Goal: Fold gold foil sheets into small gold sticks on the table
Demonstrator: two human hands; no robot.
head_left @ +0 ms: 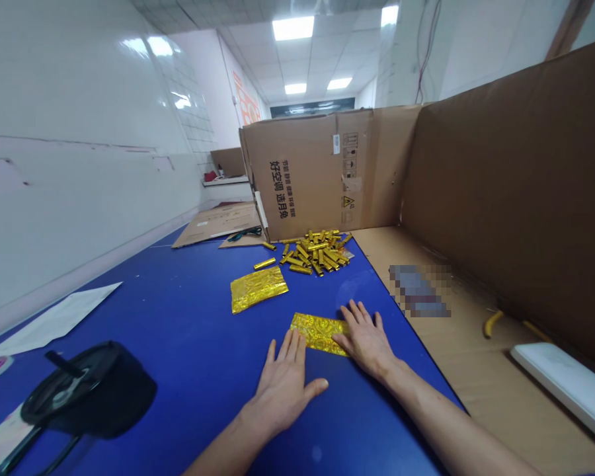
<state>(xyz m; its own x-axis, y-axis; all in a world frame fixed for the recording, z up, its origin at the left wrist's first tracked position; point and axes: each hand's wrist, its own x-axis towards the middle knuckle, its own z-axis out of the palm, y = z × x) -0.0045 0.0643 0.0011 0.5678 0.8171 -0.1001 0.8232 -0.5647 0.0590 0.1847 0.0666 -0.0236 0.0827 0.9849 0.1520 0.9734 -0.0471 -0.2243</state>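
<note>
A shiny gold patterned foil sheet [320,332] lies flat on the blue tabletop in front of me. My left hand [283,377] rests palm down, its fingertips on the sheet's left end and its thumb out to the side. On the right end lies my right hand [365,337], fingers spread and flat. Farther off, a gold foil stack or sheet [258,288] sits to the left. Behind it is a heap of small rolled gold foil tubes [318,252], with a single gold tube [264,264] apart from the rest.
A black round device [92,390] with cables stands at the near left, beside a white paper sheet [54,320]. Cardboard walls [322,178] enclose the back and right. Scissors [244,233] lie on flat cardboard [218,223]. A white box-like object [568,390] is at the far right.
</note>
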